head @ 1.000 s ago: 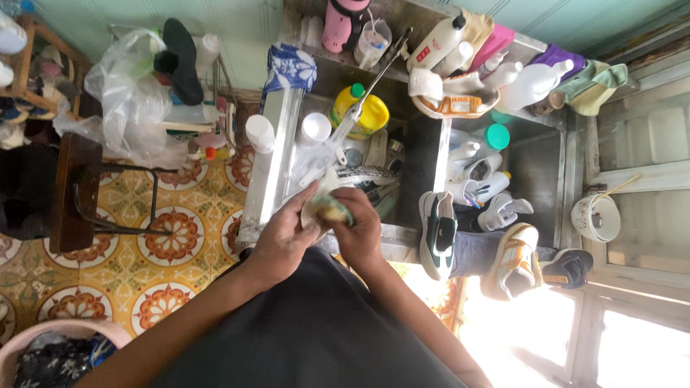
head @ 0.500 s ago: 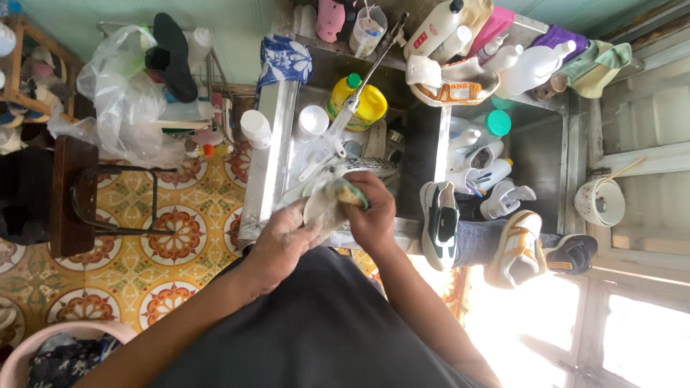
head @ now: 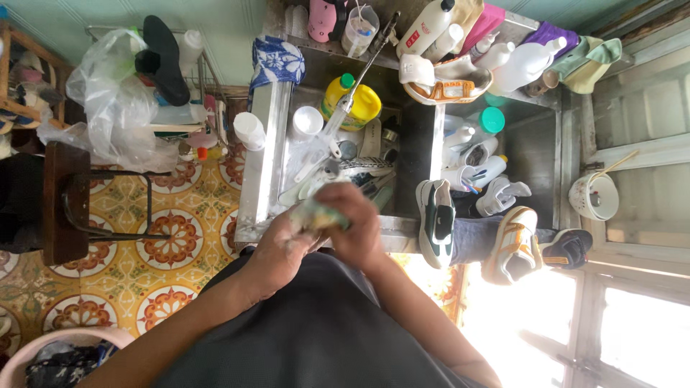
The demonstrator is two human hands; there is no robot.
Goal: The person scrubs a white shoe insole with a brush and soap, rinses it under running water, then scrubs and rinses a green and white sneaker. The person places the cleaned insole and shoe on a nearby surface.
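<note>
Small greenish object (head: pixel 321 214) clasped between both hands over sink (head: pixel 402 231) front edge.

Left hand (head: pixel 277 251) cupped beneath, right hand (head: pixel 356 226) wrapped over; fingers of both clenched on it. Blurred, possibly a sponge; long axis roughly left-right.

Premises: a home washing corner used for cleaning shoes. Evidence: a steel sink (head: pixel 262 144) crowded with brushes and sneakers (head: pixel 436 219), detergent bottles (head: pixel 431 25) along the back shelf, patterned floor tiles (head: pixel 172 237), and a pink laundry basin (head: pixel 43 345) beside a window (head: pixel 632 323).
</note>
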